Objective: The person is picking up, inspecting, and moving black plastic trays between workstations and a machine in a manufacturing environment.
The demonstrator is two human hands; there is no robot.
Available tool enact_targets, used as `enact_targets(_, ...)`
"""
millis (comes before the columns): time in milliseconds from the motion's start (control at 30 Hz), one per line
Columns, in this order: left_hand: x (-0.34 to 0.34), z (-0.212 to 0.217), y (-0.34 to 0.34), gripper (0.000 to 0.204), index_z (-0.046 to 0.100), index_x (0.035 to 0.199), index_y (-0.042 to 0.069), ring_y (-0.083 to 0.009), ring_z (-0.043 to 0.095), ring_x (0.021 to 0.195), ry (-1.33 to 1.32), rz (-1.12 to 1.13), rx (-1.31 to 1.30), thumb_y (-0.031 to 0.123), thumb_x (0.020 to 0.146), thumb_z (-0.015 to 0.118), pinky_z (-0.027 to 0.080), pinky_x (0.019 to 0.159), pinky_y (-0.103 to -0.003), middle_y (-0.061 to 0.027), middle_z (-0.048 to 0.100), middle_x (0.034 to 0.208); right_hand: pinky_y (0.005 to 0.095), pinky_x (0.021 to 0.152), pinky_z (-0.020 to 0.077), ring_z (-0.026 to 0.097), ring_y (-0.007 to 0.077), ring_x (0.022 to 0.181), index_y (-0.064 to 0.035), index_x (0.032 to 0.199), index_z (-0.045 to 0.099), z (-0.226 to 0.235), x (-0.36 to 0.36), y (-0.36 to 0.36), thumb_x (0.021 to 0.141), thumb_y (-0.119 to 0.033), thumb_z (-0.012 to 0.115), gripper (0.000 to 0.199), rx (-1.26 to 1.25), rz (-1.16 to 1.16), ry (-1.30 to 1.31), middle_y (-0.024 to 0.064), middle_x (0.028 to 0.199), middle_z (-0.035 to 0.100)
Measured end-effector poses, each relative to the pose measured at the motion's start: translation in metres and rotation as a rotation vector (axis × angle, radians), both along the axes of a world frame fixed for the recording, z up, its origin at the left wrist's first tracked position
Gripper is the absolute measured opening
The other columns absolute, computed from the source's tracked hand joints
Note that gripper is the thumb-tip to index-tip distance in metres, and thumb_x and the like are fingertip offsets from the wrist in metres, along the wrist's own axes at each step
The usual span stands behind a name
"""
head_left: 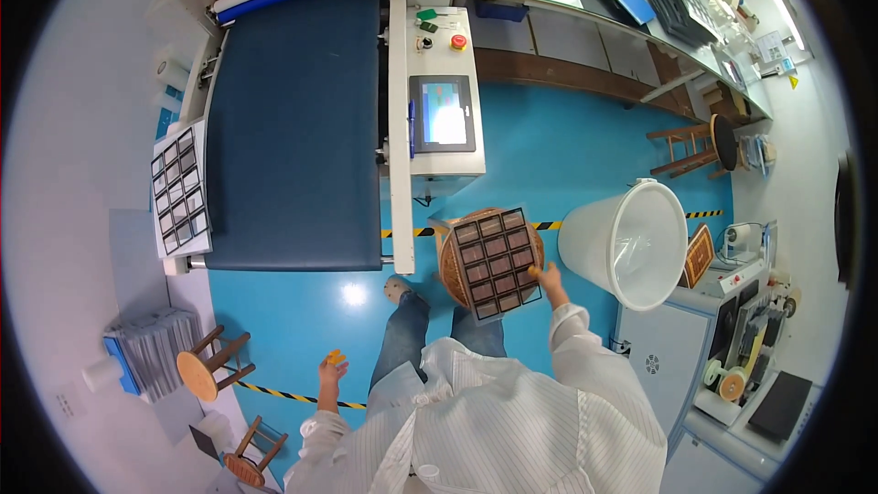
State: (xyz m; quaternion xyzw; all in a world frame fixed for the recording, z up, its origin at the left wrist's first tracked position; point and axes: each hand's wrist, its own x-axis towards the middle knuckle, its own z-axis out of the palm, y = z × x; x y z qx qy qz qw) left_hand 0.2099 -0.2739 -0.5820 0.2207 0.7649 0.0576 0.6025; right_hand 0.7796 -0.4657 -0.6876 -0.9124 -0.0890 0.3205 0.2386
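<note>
1 panel (497,265) lies over the stool (451,282), long axis roughly away from the body. Right hand (552,286), the nearer, has bent fingers at its right edge; grip cannot be told. Left hand (332,370), well apart, is half open, nothing seen held

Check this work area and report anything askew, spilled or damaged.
I see no obvious spill or damage. One mild oddity: the gridded sheet in front of the person sits askew over the round woven stool, corners jutting past the seat, with the right hand at its edge.
</note>
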Motion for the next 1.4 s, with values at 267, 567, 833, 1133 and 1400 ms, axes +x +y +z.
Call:
enact_targets(267,0.151,0.04,-0.079,0.03,0.05,0.11,0.007,-0.0155,0.059,0.077,-0.097,-0.118,0.187,0.018,0.087,0.036,0.044,0.062,-0.022,-0.0077,0.058,0.095,0.0285,0.071,0.0446,0.058,0.0214,0.079,0.0045,0.098,0.055,0.069,0.02,-0.049,0.066,-0.026,0.07,0.047,-0.116,0.197,-0.026,0.0125,0.086,0.061)
enact_targets(567,0.348,0.085,-0.125,0.033,0.047,0.113,0.006,-0.0177,0.057,0.083,-0.374,-0.218,0.406,0.024,0.087,0.039,0.045,0.071,-0.026,-0.0083,0.057,0.099,0.0197,0.061,0.0384,0.048,0.008,0.064,0.0038,0.096,0.058,0.207,0.089,-0.115,0.081,-0.011,0.052,0.022,0.635,0.264,0.855,0.004,0.076,0.059)
enact_targets(833,0.441,0.266,-0.14,0.026,0.049,0.101,0.004,-0.0141,0.051,0.072,-0.867,0.099,0.957,0.023,0.088,0.037,0.043,0.063,-0.027,-0.0055,0.053,0.084,0.0205,0.06,0.0408,0.053,0.0097,0.064,0.0039,0.092,0.058,0.304,0.098,-0.186,0.082,-0.011,0.051,0.019,0.801,0.323,0.818,0.0057,0.072,0.06)
enact_targets(1133,0.438,0.292,-0.217,0.016,0.051,0.084,0.004,-0.0086,0.045,0.06,-1.658,-0.007,0.048,0.019,0.083,0.045,0.04,0.051,-0.019,-0.0018,0.047,0.071,0.0217,0.059,0.0432,0.055,0.0127,0.066,0.0041,0.094,0.057,0.295,0.093,-0.221,0.08,-0.014,0.055,0.022,0.866,0.356,0.969,0.0058,0.079,0.059)
enact_targets(1400,0.414,0.304,-0.241,0.019,0.049,0.1,0.001,-0.0135,0.053,0.08,-0.894,0.16,0.644,0.007,0.083,0.045,0.045,0.071,-0.026,-0.004,0.052,0.09,0.0218,0.061,0.0437,0.055,0.0127,0.066,0.0037,0.094,0.057,0.314,0.083,-0.215,0.08,-0.013,0.055,0.021,0.784,0.443,0.909,0.0053,0.077,0.058)
